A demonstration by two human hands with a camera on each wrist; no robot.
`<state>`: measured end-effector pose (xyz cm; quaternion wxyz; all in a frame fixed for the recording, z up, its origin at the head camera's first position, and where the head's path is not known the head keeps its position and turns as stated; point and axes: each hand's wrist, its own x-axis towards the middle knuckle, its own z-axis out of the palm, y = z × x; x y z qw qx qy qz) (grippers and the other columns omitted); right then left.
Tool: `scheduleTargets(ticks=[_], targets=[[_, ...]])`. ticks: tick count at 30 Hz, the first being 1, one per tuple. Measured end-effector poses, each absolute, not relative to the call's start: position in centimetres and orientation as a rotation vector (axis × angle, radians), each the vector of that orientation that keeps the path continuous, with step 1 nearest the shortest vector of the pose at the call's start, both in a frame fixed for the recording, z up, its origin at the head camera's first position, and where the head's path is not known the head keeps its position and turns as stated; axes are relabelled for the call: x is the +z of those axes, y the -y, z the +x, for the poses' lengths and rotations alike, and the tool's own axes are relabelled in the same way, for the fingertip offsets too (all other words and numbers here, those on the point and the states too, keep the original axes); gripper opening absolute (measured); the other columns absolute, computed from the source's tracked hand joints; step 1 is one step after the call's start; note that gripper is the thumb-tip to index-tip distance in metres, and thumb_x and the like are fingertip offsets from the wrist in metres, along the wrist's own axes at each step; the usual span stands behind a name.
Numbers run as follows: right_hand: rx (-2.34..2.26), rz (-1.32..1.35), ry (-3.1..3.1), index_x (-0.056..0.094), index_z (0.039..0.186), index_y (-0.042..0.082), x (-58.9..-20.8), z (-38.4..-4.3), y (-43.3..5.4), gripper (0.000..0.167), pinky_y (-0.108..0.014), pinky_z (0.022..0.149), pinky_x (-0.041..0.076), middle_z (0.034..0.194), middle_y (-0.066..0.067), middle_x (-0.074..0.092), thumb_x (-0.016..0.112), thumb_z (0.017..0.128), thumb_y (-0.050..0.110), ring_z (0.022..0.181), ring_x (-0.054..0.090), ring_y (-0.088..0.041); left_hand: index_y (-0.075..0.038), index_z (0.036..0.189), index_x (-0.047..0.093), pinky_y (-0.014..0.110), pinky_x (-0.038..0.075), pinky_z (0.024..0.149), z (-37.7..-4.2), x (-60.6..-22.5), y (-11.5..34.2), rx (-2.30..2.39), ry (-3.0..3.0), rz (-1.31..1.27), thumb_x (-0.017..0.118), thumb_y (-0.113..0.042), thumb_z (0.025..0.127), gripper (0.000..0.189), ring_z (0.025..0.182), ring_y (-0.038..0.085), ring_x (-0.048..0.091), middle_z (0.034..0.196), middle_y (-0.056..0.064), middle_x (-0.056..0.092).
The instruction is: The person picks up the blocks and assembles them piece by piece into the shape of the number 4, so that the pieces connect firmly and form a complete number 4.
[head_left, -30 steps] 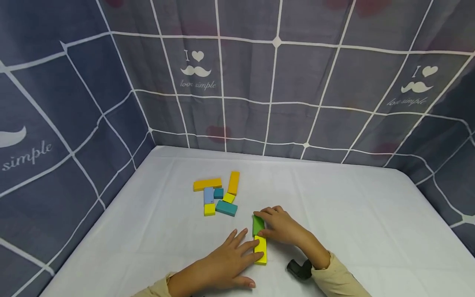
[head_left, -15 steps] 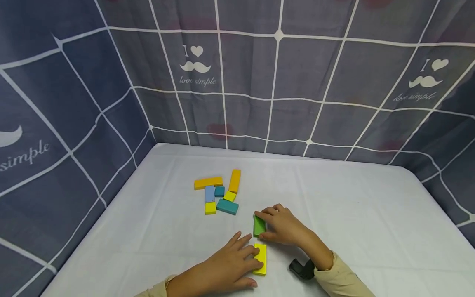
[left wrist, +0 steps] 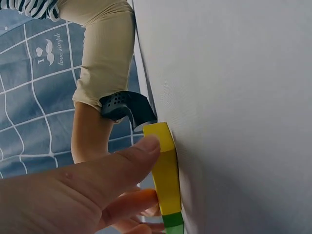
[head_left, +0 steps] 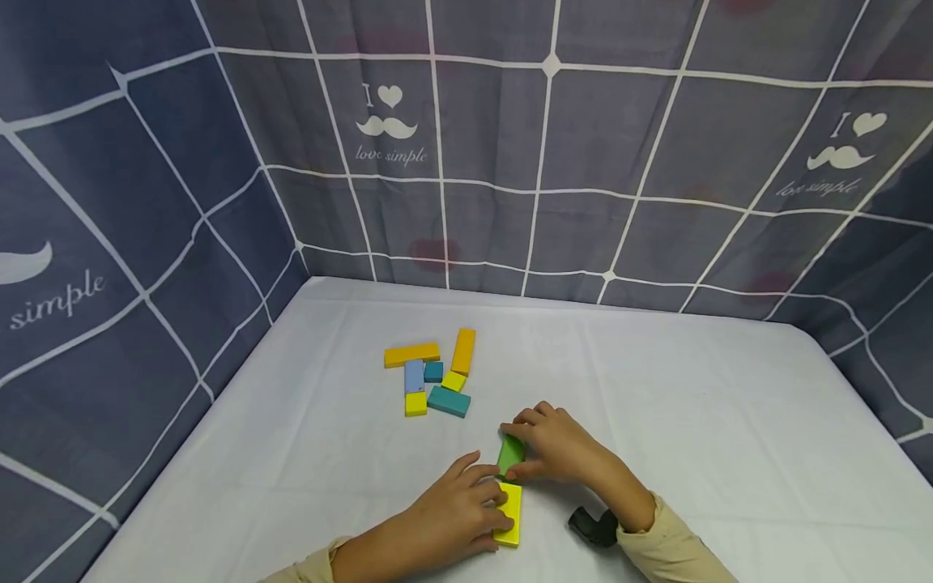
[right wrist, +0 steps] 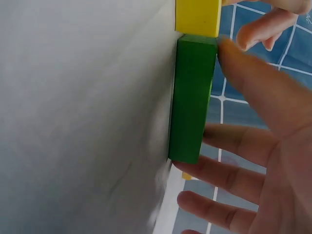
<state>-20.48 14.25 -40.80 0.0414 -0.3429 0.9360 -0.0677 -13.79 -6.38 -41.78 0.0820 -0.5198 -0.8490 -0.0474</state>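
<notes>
A yellow rectangular block (head_left: 513, 510) lies flat on the white table. My left hand (head_left: 448, 514) holds it from the left, its thumb at the near end and fingers on the top. In the left wrist view the thumb touches an end of the yellow block (left wrist: 168, 180). Just beyond it lies a green block (head_left: 513, 453), slightly tilted in line. My right hand (head_left: 557, 445) grips the green block by its ends, thumb near and a fingertip far. In the right wrist view the green block (right wrist: 192, 97) appears to meet the yellow block (right wrist: 197, 17) end to end.
Farther back left stands a flat group of blocks: two orange bars (head_left: 411, 355), a light blue block (head_left: 414, 376), two small yellow blocks (head_left: 415, 404) and two teal blocks (head_left: 449, 402). A black curved device (head_left: 592, 528) sits at the right wrist. Grid-patterned cloth (head_left: 481, 146) hangs behind the table.
The yellow block has slid toward me, away from the green block, with the left hand. The left thumb has drawn in to it. The green block has turned slightly and moved nearer with the right hand.
</notes>
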Motion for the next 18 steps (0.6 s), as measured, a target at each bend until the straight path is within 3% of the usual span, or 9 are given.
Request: scheduleTargets(ticks=[10,18], targets=[[-0.171,-1.026,-2.859,0.061,0.119,0.013,-40.71,-20.06,-13.95,0.063,-0.026,0.067,0.038,0.102,-0.002,0.058,0.07,0.07,0.051,0.085,0.046,-0.014,-0.036,0.101,0.069,0.041,0.038,0.099,-13.71,-41.86,6.21,-0.107,2.512,-1.564,0.067,-0.041,0.079,0.023,0.109,0.013,0.052,0.103,-0.012,0.063],[-0.203,-1.064,-2.823,0.06,0.12,0.01,-40.28,-20.03,-13.9,0.062,-0.025,0.069,0.041,0.103,-0.002,0.059,0.071,0.07,0.046,0.085,0.045,-0.013,-0.034,0.1,0.069,0.038,0.038,0.099,-13.69,-41.58,6.32,-0.135,2.542,-1.573,0.068,-0.039,0.079,0.022,0.094,0.004,0.051,0.094,-0.014,0.06]])
